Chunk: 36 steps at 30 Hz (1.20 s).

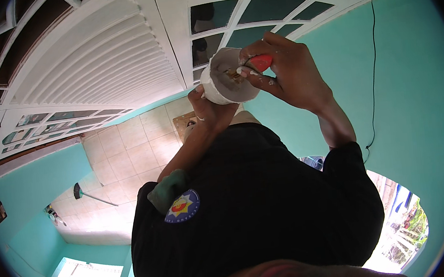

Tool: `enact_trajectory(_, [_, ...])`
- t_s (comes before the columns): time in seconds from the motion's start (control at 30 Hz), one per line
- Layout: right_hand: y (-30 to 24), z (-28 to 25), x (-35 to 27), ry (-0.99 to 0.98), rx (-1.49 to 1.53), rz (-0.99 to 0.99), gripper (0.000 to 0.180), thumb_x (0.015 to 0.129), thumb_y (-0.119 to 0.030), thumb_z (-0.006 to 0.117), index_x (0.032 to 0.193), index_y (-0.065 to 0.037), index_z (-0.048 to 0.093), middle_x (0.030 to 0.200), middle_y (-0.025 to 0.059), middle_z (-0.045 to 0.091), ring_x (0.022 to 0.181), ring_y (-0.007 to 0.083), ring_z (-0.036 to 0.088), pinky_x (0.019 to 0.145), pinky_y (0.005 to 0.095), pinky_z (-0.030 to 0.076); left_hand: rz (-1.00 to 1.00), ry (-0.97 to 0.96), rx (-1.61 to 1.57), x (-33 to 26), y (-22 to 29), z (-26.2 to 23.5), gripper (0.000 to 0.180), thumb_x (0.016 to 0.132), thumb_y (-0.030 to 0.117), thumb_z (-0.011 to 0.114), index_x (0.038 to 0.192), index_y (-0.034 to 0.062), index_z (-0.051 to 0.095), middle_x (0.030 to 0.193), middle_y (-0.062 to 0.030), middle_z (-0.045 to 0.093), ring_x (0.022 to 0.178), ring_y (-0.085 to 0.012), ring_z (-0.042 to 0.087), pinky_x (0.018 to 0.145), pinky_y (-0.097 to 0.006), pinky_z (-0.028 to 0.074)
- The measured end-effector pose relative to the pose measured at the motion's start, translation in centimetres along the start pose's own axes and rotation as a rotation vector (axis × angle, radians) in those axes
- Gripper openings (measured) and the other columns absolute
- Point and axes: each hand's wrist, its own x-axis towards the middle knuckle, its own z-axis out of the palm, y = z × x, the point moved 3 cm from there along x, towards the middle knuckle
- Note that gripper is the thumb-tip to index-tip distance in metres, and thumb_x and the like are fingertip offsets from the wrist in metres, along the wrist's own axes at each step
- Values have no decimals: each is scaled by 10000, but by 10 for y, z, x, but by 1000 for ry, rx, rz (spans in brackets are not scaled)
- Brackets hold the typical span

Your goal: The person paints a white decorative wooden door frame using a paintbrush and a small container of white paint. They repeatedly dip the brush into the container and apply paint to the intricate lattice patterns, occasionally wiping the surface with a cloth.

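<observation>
My left hand (213, 112) grips a white tub (212, 86) from below, its fingers around the lower wall. The tub is tilted so that its mouth faces me, and its inside is coated with pale paint. In my right hand (298, 71) is a paintbrush with a red handle (262, 62). Its brownish bristle end (234, 74) sits inside the tub, partly hidden by my fingers. White smears mark the fingers of my right hand. A grey-green cloth (168, 191) lies on my left sleeve.
White louvred door panels (103, 48) and a white glazed door frame (223, 27) stand ahead. A turquoise wall (411, 69) with a hanging black cable (374, 67) is on the right. Pale floor tiles (132, 141) lie on the left, with a broom (77, 191) on them.
</observation>
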Motion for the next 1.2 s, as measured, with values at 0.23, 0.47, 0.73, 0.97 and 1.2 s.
enact_trajectory(0.23, [0,4,-6,-27,5,2,179,796,-122,787,901,-48,663,936,44,675,785,223,651,693,324,544,-32,49,5,-3,0,-1,725,812,494,352,1412,95,428,1358,-103,474,1225,-271,478,990,-445,397])
enact_trajectory(0.47, [27,-17,-39,403,609,201,144,830,-66,782,900,-37,660,863,6,613,773,77,608,599,213,478,3,37,-52,1,-1,-5,677,838,452,412,1407,86,444,1354,-105,506,1244,-274,491,1040,-431,374])
enact_trajectory(0.73, [27,21,-57,657,1067,373,320,887,-24,711,1148,-20,526,917,21,590,873,69,609,719,213,503,284,115,805,3,8,-13,535,770,225,704,1260,52,576,1042,-77,700,1076,-217,629,945,-375,447])
enact_trajectory(0.97, [41,18,-74,787,1079,498,270,904,-69,699,1077,9,507,867,65,621,714,126,677,505,245,515,55,58,76,4,4,9,708,791,519,456,1336,66,476,1127,-186,575,877,-270,541,735,-336,444])
enact_trajectory(1.2, [70,18,-96,847,1190,486,256,914,-94,696,1031,-10,484,834,80,628,702,156,704,472,246,527,-1,68,127,24,-15,15,714,802,543,465,1349,84,463,1124,-210,566,813,-275,538,707,-340,462])
